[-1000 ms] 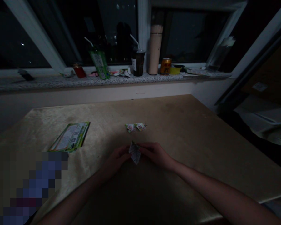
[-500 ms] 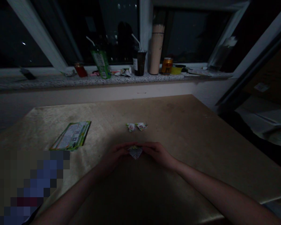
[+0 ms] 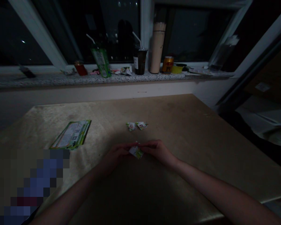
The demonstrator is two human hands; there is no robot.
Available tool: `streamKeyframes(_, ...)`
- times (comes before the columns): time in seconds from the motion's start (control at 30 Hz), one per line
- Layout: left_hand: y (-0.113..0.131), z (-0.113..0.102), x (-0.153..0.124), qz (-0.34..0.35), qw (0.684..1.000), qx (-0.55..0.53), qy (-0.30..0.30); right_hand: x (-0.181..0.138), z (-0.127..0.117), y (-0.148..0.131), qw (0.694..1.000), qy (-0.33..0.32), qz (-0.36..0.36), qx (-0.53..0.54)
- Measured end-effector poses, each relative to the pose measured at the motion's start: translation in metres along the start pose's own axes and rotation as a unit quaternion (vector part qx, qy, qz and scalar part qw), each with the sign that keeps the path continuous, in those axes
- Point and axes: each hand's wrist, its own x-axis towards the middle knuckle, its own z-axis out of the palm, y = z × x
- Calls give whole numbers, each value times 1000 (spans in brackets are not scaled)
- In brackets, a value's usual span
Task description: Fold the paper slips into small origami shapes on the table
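Observation:
Both my hands meet over the middle of a tan table point(image 3: 189, 131) in dim light. My left hand point(image 3: 115, 154) and my right hand point(image 3: 158, 150) pinch a small folded paper piece point(image 3: 136, 152) between their fingertips, low against the tabletop. The paper is pale with green print. Just beyond it lie two small folded paper shapes point(image 3: 137, 126) side by side.
A green printed leaflet point(image 3: 71, 135) lies flat at the left of the table. The stone windowsill point(image 3: 49, 80) behind holds a green carton with a straw point(image 3: 101, 62), a dark cup with a straw point(image 3: 140, 61), a tall beige flask point(image 3: 156, 47), cans and scraps.
The paper piece stood tall between my fingers a second ago; it now looks smaller and flatter, folded down close to the table. My hands stayed in place.

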Motion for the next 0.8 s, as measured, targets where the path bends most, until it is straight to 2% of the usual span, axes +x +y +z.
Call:
streamKeyframes(0.23,6,9,-3,-3,988,146,53,1,0,2,998,-3,24,54)
streamKeyframes(0.33,6,13,-4,5,986,148,72,0,3,0,998,25,19,52)
streamKeyframes(0.47,5,15,-4,14,985,137,103,0,9,-3,999,52,17,0)
streamKeyframes(0.63,5,18,-4,19,984,127,124,-2,15,-5,999,11,35,-39)
streamKeyframes(0.8,3,22,-5,41,972,186,136,-4,16,-4,995,4,63,-74)
